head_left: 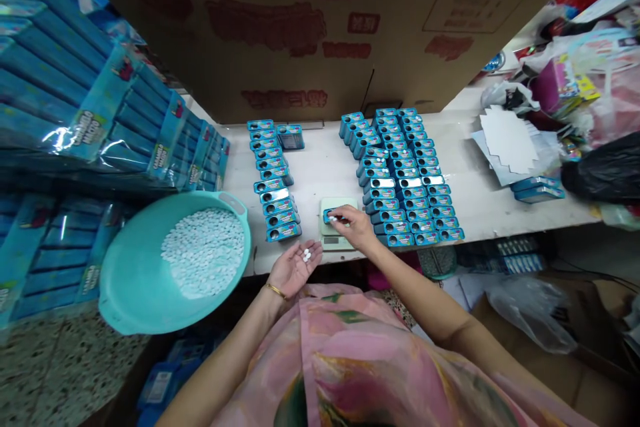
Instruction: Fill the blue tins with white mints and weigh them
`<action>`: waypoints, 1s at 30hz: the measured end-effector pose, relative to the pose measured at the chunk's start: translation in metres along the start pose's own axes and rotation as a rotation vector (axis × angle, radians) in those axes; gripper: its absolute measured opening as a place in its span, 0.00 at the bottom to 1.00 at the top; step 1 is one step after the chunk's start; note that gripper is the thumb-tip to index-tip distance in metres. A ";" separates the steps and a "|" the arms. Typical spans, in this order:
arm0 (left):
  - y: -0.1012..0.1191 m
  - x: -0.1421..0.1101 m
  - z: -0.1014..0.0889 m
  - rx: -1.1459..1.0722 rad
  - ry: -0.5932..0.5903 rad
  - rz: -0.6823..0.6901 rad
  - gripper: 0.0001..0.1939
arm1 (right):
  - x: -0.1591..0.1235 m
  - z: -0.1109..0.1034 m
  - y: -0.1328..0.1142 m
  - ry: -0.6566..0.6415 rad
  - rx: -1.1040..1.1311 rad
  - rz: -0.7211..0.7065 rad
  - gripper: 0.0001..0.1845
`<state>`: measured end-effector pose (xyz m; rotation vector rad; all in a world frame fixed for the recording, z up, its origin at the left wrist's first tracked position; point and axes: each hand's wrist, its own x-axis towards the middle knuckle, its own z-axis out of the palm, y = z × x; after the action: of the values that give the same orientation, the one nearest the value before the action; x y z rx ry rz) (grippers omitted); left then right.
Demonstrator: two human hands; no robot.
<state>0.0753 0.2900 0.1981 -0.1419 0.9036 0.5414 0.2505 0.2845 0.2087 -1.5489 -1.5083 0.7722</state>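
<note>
From the head view, the left hand (pixel 296 267) lies open, palm up, cradling small round white tablets (pixel 307 255). The right hand (pixel 354 228) pinches its fingertips together, apparently on another tablet, at a small blue rectangular box (pixel 327 215) on a pale-green scale (pixel 340 203). Filling seems under way; precise release is called for.

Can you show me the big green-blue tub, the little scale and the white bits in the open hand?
Big green-blue tub (pixel 134 268): head view, on its bare inner wall.
Little scale (pixel 336 241): head view, on its front panel.
White bits (pixel 307 255): head view, on the cluster in the left hand (pixel 294 268).
</note>
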 end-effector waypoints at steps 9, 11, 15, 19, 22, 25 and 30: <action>0.020 0.008 0.015 -0.014 0.054 0.062 0.11 | 0.021 -0.020 0.002 -0.299 -0.563 -0.115 0.27; 0.027 0.002 0.009 -0.016 0.093 0.095 0.10 | 0.026 -0.030 0.011 -0.405 -0.752 -0.071 0.26; 0.038 -0.012 -0.010 -0.048 0.141 0.141 0.09 | 0.058 -0.027 0.025 -0.486 -0.839 -0.078 0.19; 0.044 -0.023 -0.028 -0.098 0.179 0.195 0.09 | 0.129 -0.006 0.022 -0.393 -0.876 -0.064 0.18; 0.046 -0.031 -0.035 -0.155 0.210 0.231 0.10 | 0.168 0.005 0.010 -0.358 -0.886 -0.073 0.17; 0.049 -0.038 -0.036 -0.197 0.236 0.238 0.10 | 0.168 0.007 -0.009 -0.334 -0.842 -0.174 0.19; 0.071 -0.036 -0.024 -0.254 0.159 0.292 0.12 | 0.122 0.016 -0.069 -0.384 -0.721 -0.537 0.20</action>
<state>0.0044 0.3286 0.2189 -0.2887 1.0149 0.9268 0.2149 0.4034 0.2750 -1.3882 -2.5438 0.2070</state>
